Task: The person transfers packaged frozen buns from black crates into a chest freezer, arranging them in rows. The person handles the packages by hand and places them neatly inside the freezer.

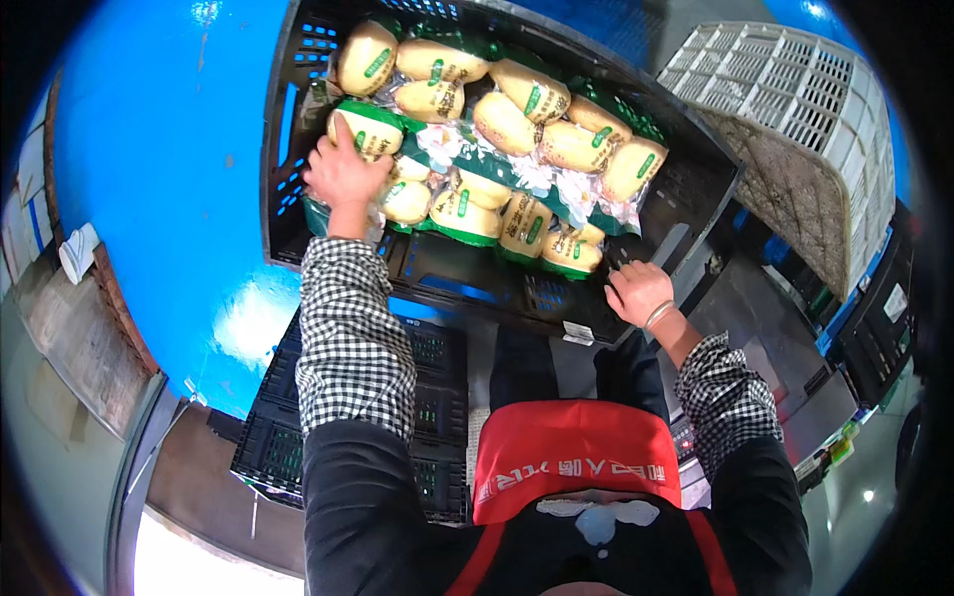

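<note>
A black plastic crate point(278, 169) sits before me, holding two rows of yellow potatoes point(505, 124) packed in clear plastic with green labels. Green film printed with pale flowers point(437, 144) runs between the rows. At the left end of the nearer row, my left hand point(348, 171) grips a potato pack point(370, 129), its fingers over the top and left end and its thumb to the right. My right hand point(639, 291) is at the crate's near right corner, fingers curled over the rim; their tips are partly hard to make out.
Stacked black crates point(437, 397) stand below on the left. To the right are a white slatted basket point(785, 89) and a brown quilted pad point(785, 184). A blue surface point(169, 179) spreads out left of the crate. A red apron point(576, 447) hangs at my waist.
</note>
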The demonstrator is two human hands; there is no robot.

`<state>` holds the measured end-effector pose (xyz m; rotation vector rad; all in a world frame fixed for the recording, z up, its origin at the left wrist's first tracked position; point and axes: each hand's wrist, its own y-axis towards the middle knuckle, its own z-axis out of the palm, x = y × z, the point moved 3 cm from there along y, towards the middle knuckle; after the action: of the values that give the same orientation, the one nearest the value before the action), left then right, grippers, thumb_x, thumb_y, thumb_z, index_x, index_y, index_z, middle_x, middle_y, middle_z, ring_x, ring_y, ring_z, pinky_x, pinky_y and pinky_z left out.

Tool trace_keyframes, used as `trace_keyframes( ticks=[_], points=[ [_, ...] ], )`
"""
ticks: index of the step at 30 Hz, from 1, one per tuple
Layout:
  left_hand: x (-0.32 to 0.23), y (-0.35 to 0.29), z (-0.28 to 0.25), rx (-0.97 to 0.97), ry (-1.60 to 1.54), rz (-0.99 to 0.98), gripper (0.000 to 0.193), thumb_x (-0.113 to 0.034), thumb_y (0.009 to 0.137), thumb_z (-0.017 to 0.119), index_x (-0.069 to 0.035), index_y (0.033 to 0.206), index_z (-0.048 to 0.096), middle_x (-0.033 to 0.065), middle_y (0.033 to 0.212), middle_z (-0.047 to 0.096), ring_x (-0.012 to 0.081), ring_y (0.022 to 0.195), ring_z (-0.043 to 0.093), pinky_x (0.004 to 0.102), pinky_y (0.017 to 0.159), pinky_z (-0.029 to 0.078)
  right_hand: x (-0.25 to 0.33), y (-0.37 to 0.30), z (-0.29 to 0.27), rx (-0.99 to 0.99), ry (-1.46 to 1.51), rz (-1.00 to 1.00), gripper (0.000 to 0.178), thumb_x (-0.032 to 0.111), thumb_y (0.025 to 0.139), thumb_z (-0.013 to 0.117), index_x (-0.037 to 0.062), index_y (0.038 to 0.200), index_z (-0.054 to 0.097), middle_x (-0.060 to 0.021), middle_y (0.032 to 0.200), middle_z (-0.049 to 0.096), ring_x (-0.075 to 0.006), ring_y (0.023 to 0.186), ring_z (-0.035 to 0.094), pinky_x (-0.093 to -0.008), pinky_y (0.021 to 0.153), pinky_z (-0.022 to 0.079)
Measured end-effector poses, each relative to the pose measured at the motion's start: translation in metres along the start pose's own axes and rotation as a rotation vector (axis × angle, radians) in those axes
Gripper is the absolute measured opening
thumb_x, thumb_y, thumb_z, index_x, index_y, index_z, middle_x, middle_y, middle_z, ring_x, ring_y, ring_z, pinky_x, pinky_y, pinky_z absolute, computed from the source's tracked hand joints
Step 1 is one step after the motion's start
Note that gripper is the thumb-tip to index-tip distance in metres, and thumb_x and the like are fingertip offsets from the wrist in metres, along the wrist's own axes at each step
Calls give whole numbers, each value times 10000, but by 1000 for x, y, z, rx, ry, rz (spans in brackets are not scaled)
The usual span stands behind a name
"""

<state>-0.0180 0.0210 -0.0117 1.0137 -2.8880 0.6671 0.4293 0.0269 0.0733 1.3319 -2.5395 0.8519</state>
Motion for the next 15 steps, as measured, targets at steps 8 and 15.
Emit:
trace_keyframes(
  ticks=[8, 15],
  points=[
    [-17, 1, 7, 67, 85, 21, 985, -552, 635, 680, -321, 1462, 196, 161, 1258, 440, 353, 1102, 459, 510, 885, 372, -10, -5, 3, -31, -19, -6, 171, 245, 753, 603, 114, 657, 552, -42, 671, 541, -233, 672, 550, -357, 619, 438],
    [-32, 4, -6, 280, 211, -84, 1087, -584, 653, 709, -267, 1484, 83, 178, 1252, 451, 326, 1140, 438, 516, 902, 372, -12, -6, 6, -52, 4, -12, 157, 223, 731, 623, 117, 645, 545, -29, 672, 542, -227, 684, 542, -352, 618, 427]
  ],
)
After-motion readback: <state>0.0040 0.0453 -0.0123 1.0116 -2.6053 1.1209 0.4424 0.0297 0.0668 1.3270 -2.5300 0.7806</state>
